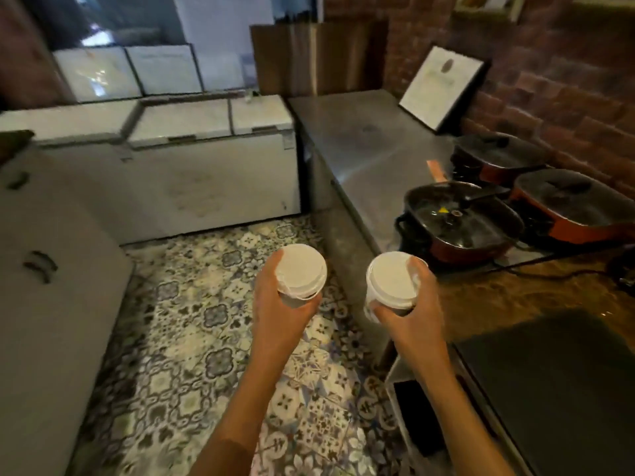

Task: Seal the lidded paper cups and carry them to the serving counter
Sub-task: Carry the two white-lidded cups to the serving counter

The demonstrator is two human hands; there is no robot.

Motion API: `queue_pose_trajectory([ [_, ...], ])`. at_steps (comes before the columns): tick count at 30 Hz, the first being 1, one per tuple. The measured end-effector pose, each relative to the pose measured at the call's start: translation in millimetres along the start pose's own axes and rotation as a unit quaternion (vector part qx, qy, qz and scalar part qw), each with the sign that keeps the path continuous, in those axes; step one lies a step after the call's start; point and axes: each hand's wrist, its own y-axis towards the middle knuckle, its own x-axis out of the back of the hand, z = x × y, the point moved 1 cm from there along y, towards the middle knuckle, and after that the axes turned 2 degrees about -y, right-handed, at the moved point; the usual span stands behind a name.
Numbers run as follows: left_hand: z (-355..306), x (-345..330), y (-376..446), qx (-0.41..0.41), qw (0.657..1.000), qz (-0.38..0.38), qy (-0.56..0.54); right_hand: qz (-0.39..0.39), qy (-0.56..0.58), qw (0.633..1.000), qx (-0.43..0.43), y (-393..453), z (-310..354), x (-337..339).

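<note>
I hold two paper cups with white lids upright over the patterned tile floor. My left hand point(278, 304) wraps around the left cup point(301, 271), fingers on its side below the lid. My right hand point(414, 307) grips the right cup point(391, 281), with fingertips up over the lid's right rim. The two cups are a hand's width apart, level with each other. Their bodies are mostly hidden under the lids and my fingers.
A steel counter point(371, 146) runs along the right, with three dark lidded electric pans point(460, 221) and a framed sheet point(439, 85) against the brick wall. White chest freezers point(192, 159) stand ahead and at left. A dark flat appliance point(549, 389) sits at the near right.
</note>
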Motion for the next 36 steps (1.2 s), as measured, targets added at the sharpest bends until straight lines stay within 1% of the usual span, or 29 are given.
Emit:
queue_pose_trajectory([
  [6,43,158,9,0.032,0.991,-0.122,0.046,0.118,0.045,0.990,0.068,-22,90,-142],
  [11,67,287,-8,0.074,0.963,-0.247,0.077,0.241,0.081,0.956,0.145,-52,167,-264],
  [14,79,357,-22,0.100,0.933,-0.330,0.107,0.316,0.097,0.926,0.184,-79,207,-338],
  [16,87,399,-31,0.114,0.912,-0.369,0.140,0.356,0.109,0.904,0.211,-101,231,-384],
  [19,103,465,-43,0.134,0.875,-0.434,0.168,0.422,0.137,0.862,0.245,-135,271,-455],
  [21,111,499,-45,0.139,0.858,-0.459,0.182,0.446,0.149,0.843,0.260,-151,291,-490],
  [25,125,584,-58,0.160,0.808,-0.527,0.208,0.500,0.173,0.798,0.288,-200,353,-574],
  [32,128,700,-107,0.172,0.720,-0.625,0.248,0.608,0.230,0.685,0.329,-298,447,-666],
  [36,133,754,-149,0.185,0.665,-0.677,0.256,0.647,0.242,0.638,0.340,-362,480,-701],
])
